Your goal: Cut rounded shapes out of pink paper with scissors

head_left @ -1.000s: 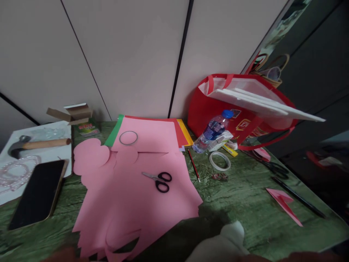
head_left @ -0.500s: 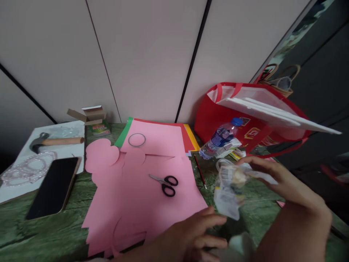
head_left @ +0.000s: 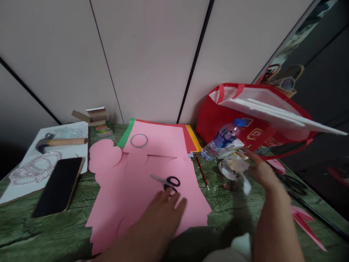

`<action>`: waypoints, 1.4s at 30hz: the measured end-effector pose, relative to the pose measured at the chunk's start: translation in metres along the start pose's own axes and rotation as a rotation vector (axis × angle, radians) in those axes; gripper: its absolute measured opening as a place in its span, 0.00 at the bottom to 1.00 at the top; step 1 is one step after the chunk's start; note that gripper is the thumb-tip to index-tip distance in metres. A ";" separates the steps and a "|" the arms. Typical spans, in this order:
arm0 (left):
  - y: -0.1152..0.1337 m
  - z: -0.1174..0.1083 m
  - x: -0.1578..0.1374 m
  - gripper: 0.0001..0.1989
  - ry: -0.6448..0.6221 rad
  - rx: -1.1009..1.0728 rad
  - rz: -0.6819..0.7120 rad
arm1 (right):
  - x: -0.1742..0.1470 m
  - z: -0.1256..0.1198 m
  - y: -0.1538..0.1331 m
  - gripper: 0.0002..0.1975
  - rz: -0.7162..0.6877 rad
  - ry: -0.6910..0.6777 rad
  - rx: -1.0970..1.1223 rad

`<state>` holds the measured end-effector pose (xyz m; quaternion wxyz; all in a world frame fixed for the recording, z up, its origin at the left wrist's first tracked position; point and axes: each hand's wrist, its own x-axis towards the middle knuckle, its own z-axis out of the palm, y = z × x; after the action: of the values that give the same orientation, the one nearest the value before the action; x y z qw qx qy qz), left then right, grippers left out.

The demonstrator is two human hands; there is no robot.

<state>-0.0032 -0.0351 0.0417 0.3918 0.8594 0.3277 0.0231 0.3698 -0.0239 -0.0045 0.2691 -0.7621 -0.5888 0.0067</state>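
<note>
My left hand is over the pink paper, its fingers apart and reaching the black handles of a small pair of scissors. The fingertips cover part of the lower handle loop. The blades point to the left. My right hand is at the right, by the water bottle, with its fingers on a crumpled clear plastic bag. What the bag contains is blurred. A white roll lies just under it. A red pencil is between the paper and the bag.
A red tote bag with white boards stands behind the bottle. At left are a phone, a hammer, bead strands and an opened small box. A ring lies on the paper, pink scraps at right.
My right hand has moved the plastic bag away from me and down beside the bottle. My left hand has moved left, from the paper's right edge to the scissors.
</note>
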 end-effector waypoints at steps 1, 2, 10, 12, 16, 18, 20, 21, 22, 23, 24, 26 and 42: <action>-0.009 -0.003 0.000 0.24 0.005 0.140 -0.055 | -0.001 -0.011 -0.004 0.21 0.059 -0.039 -0.133; -0.019 -0.006 0.001 0.24 0.006 0.255 -0.123 | -0.003 -0.024 -0.011 0.21 0.098 -0.093 -0.268; -0.061 -0.029 0.017 0.25 0.008 0.554 -0.479 | -0.035 -0.041 -0.146 0.17 -0.200 -0.242 -0.133; -0.060 -0.025 0.021 0.38 0.018 0.559 -0.478 | -0.048 -0.013 -0.180 0.20 -0.274 -0.396 -0.084; -0.070 -0.016 0.026 0.52 0.040 0.584 -0.476 | -0.064 0.051 -0.215 0.21 -0.262 -0.567 -0.077; -0.077 -0.014 0.028 0.53 0.055 0.580 -0.475 | -0.065 0.077 -0.217 0.23 -0.231 -0.603 -0.057; -0.083 -0.016 0.029 0.56 0.073 0.560 -0.471 | -0.063 0.093 -0.214 0.25 -0.219 -0.614 -0.047; -0.085 -0.017 0.029 0.57 0.078 0.549 -0.465 | -0.061 0.098 -0.210 0.26 -0.216 -0.619 -0.036; -0.087 -0.019 0.030 0.58 0.082 0.539 -0.461 | -0.058 0.101 -0.207 0.26 -0.211 -0.625 -0.020; -0.088 -0.021 0.030 0.58 0.085 0.532 -0.458 | -0.056 0.102 -0.203 0.26 -0.205 -0.633 0.002; -0.089 -0.023 0.030 0.57 0.094 0.525 -0.449 | -0.054 0.103 -0.198 0.26 -0.197 -0.641 0.029; -0.093 -0.027 0.031 0.54 0.130 0.506 -0.440 | -0.052 0.105 -0.190 0.26 -0.175 -0.660 0.104; -0.113 -0.040 0.033 0.13 0.349 0.318 -0.462 | -0.025 0.118 -0.153 0.17 0.254 -0.433 1.250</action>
<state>-0.0507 0.0647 -0.0160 0.1856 0.7958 0.5756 0.0294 0.1863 0.0258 -0.0491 0.5326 -0.5077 -0.4208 0.5306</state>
